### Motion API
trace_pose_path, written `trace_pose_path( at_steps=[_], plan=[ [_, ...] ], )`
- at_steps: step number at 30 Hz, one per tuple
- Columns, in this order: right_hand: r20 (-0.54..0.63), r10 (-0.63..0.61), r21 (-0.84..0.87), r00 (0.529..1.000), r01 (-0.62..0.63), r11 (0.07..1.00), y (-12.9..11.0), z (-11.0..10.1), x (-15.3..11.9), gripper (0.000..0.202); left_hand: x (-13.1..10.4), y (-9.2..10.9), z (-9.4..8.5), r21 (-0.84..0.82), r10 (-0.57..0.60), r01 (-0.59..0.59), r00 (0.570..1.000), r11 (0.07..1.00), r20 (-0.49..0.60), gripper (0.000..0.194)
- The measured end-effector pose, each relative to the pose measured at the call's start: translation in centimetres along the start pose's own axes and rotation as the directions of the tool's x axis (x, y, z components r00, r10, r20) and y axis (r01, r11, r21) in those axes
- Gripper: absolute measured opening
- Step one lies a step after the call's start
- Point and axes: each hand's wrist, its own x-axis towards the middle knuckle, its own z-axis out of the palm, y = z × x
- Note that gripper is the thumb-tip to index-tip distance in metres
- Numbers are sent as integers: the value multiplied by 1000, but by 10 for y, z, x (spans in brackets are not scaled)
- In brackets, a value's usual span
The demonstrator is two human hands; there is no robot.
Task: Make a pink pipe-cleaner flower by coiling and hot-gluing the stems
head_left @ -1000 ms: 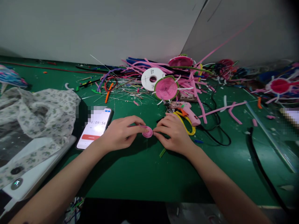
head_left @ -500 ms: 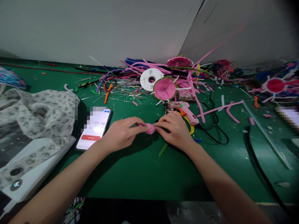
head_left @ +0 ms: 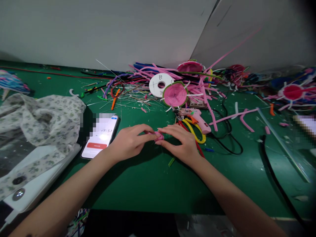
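Note:
A small pink coiled disc (head_left: pixel 159 136) is held between my two hands above the green table, partly covered by fingers. My left hand (head_left: pixel 132 140) pinches its left edge between thumb and fingertips. From the other side, my right hand (head_left: pixel 181 141) grips it, thumb below and fingers over the top. Beyond the right hand lie a pink hot glue gun (head_left: pixel 197 119) and yellow-handled pliers or scissors (head_left: pixel 198 133), with a red handle partly under the hand. A short green strip (head_left: pixel 171 161) rests on the table nearby.
A larger pink coil with green rim (head_left: pixel 174 94) leans by a white spool (head_left: pixel 155 86) among piled pink chenille stems and thin wires. Left are a phone (head_left: pixel 98 138) and patterned cloth (head_left: pixel 56 115). A black cord (head_left: pixel 232 152) and clear rod (head_left: pixel 283 144) lie right.
My right hand has opened from a pinch at the disc's edge to a wider grip around it. The disc now looks tilted and more covered. The red and yellow handles show more.

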Motion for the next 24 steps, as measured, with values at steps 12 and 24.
trace_pose_path(
  at_steps=[12, 24],
  plan=[
    [29, 34, 76, 999, -36, 996, -9, 0, 1, 14, 5, 5, -9, -255, -151, 140, 988, 957, -22, 26],
    [3, 118, 135, 993, -117, 984, -14, -1, 3, 11, 9, 4, -16, -351, -364, 291, 917, 890, -163, 18]
  ],
)
